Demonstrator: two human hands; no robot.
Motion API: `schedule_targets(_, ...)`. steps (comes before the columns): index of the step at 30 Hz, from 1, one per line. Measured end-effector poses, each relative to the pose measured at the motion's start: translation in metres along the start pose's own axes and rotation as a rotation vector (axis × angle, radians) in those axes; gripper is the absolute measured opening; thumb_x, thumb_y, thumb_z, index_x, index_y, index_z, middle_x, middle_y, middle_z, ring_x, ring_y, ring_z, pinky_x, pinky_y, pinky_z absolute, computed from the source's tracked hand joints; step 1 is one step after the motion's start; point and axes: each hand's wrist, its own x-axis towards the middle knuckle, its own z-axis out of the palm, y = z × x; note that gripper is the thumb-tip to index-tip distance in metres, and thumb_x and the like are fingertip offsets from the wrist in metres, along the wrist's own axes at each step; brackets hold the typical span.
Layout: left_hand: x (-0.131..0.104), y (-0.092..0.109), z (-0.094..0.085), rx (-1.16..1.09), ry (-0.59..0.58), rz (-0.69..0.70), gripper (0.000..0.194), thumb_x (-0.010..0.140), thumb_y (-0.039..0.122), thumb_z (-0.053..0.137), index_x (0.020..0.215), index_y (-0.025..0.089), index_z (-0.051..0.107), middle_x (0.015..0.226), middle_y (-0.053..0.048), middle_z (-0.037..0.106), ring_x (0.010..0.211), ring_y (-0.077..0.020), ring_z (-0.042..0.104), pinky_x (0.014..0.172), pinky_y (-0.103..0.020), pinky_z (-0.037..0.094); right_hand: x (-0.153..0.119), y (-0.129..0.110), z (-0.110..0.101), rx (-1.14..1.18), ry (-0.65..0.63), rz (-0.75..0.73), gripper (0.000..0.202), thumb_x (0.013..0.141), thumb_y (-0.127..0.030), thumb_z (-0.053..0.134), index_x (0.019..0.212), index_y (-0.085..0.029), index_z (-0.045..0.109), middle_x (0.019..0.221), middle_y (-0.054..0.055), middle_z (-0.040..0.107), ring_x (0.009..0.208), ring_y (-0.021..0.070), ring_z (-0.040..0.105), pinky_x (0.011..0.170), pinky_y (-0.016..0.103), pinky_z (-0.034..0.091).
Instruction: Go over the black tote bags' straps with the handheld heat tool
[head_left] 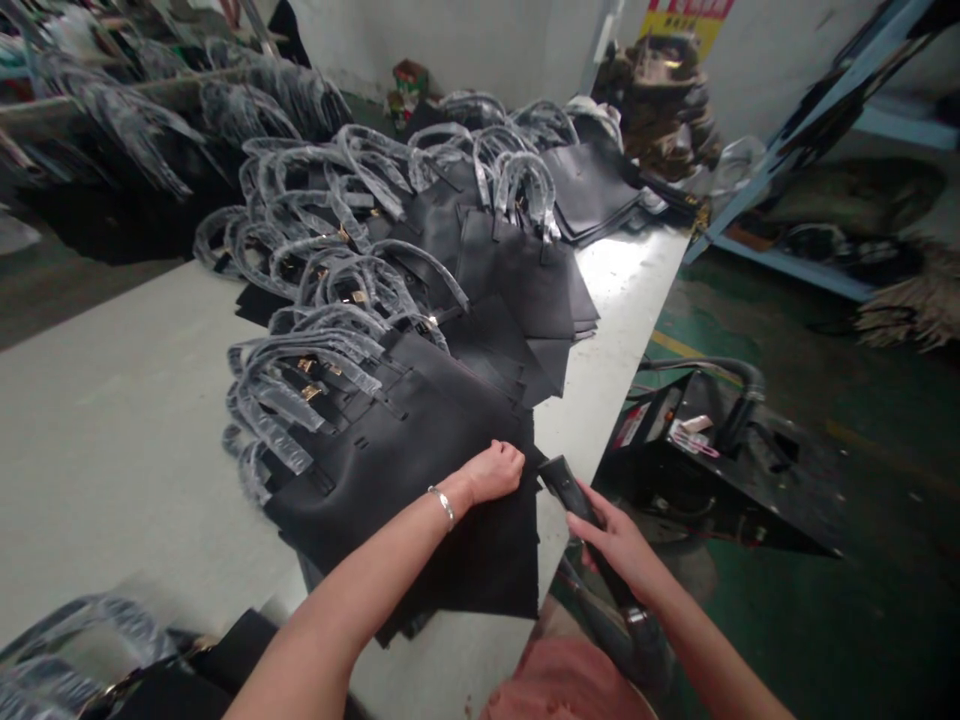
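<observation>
A stack of black leather panels (pixel 450 410) lies on the pale table (pixel 135 400), with plastic-wrapped handles (pixel 300 350) and gold metal pieces at its left side. My left hand (pixel 493 472), a silver bracelet on its wrist, rests closed on the top panel near the right edge; whatever its curled fingers pinch is too small to make out. Just right of the stack, my right hand (pixel 600 530) is wrapped round a black tube-like nozzle (pixel 562 480) joined to a hose. The nozzle's flat tip points toward the panel edge, close to my left hand.
More black panels (pixel 532 280) with wrapped handles spread toward the table's far end. A black machine (pixel 720 450) with a hose stands right of the table. Behind it is a blue metal rack (pixel 787 265). Further wrapped handles (pixel 90 640) lie at the lower left.
</observation>
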Motion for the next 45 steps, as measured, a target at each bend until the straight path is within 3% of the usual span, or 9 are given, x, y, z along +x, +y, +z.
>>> schedule_targets(4, 0.002, -0.003, 0.002, -0.005, -0.017, 0.04, 0.021, 0.092, 0.011, 0.044, 0.087, 0.011, 0.066, 0.093, -0.013, 0.059, 0.084, -0.0242, 0.056, 0.06, -0.034, 0.04, 0.003, -0.006, -0.001, 0.033, 0.032, 0.019, 0.075, 0.08, -0.043, 0.067, 0.146, -0.021, 0.039, 0.075, -0.004, 0.061, 0.042, 0.0101, 0.052, 0.039, 0.023, 0.041)
schedule_targets(8, 0.005, -0.008, 0.006, -0.065, 0.0, -0.024, 0.02, 0.093, 0.013, 0.043, 0.089, 0.013, 0.063, 0.086, -0.011, 0.057, 0.078, -0.0215, 0.056, 0.059, -0.032, 0.042, 0.008, -0.011, 0.0, 0.045, 0.043, 0.011, 0.076, 0.08, -0.043, 0.068, 0.146, -0.022, 0.039, 0.076, -0.003, 0.061, 0.043, 0.0104, 0.052, 0.04, 0.023, 0.043)
schedule_targets(13, 0.011, -0.016, 0.015, -0.158, 0.078, -0.313, 0.022, 0.093, 0.008, 0.038, 0.094, 0.013, 0.059, 0.089, -0.01, 0.056, 0.072, -0.0192, 0.06, 0.06, -0.029, 0.048, 0.013, -0.016, 0.006, 0.03, 0.041, -0.009, 0.078, 0.079, -0.044, 0.068, 0.147, -0.02, 0.038, 0.07, -0.005, 0.059, 0.043, 0.011, 0.051, 0.04, 0.024, 0.042)
schedule_targets(16, 0.01, -0.022, 0.018, -0.224, 0.164, -0.497, 0.026, 0.09, 0.001, 0.037, 0.102, 0.012, 0.057, 0.094, -0.01, 0.058, 0.073, -0.0182, 0.062, 0.063, -0.029, 0.052, 0.012, -0.021, 0.007, 0.0, -0.032, -0.002, 0.077, 0.079, -0.044, 0.068, 0.147, -0.021, 0.039, 0.067, -0.005, 0.059, 0.043, 0.0111, 0.052, 0.04, 0.023, 0.041)
schedule_targets(22, 0.001, -0.034, 0.015, -0.387, 0.376, -0.629, 0.035, 0.091, 0.0, 0.037, 0.117, 0.018, 0.051, 0.11, -0.008, 0.057, 0.097, -0.0164, 0.062, 0.086, -0.028, 0.053, 0.02, -0.029, 0.013, -0.008, -0.198, 0.084, 0.067, 0.081, -0.039, 0.066, 0.143, -0.024, 0.045, 0.068, -0.005, 0.06, 0.039, 0.0083, 0.051, 0.036, 0.019, 0.039)
schedule_targets(34, 0.001, -0.035, 0.013, -0.545, 0.507, -0.62, 0.021, 0.094, 0.012, 0.045, 0.111, 0.019, 0.054, 0.11, -0.007, 0.057, 0.103, -0.0188, 0.058, 0.093, -0.033, 0.052, 0.045, -0.05, 0.024, -0.063, -0.221, 0.1, 0.061, 0.08, -0.037, 0.067, 0.138, -0.024, 0.051, 0.062, -0.006, 0.057, 0.031, 0.0083, 0.048, 0.029, 0.018, 0.035)
schedule_targets(37, 0.0, -0.036, 0.013, -0.57, 0.506, -0.622, 0.021, 0.093, 0.012, 0.045, 0.11, 0.02, 0.054, 0.109, -0.007, 0.057, 0.102, -0.0189, 0.058, 0.093, -0.034, 0.052, 0.057, -0.056, 0.03, -0.081, -0.141, 0.022, 0.058, 0.082, -0.037, 0.066, 0.137, -0.026, 0.053, 0.067, -0.004, 0.061, 0.037, 0.0088, 0.052, 0.033, 0.019, 0.039)
schedule_targets(41, -0.001, -0.037, 0.013, -0.602, 0.505, -0.638, 0.018, 0.093, 0.012, 0.046, 0.106, 0.02, 0.055, 0.106, -0.006, 0.057, 0.099, -0.0186, 0.059, 0.09, -0.033, 0.052, 0.061, -0.058, 0.024, -0.074, 0.029, -0.066, 0.066, 0.086, -0.042, 0.061, 0.146, -0.026, 0.04, 0.073, -0.004, 0.062, 0.043, 0.0096, 0.054, 0.041, 0.021, 0.046)
schedule_targets(45, 0.0, -0.039, 0.014, -0.625, 0.511, -0.641, 0.018, 0.092, 0.012, 0.048, 0.106, 0.019, 0.055, 0.106, -0.006, 0.058, 0.098, -0.0178, 0.059, 0.09, -0.032, 0.052, 0.047, -0.049, 0.015, -0.1, -0.126, -0.015, 0.069, 0.081, -0.043, 0.066, 0.144, -0.024, 0.045, 0.062, -0.006, 0.059, 0.039, 0.0108, 0.053, 0.036, 0.021, 0.042)
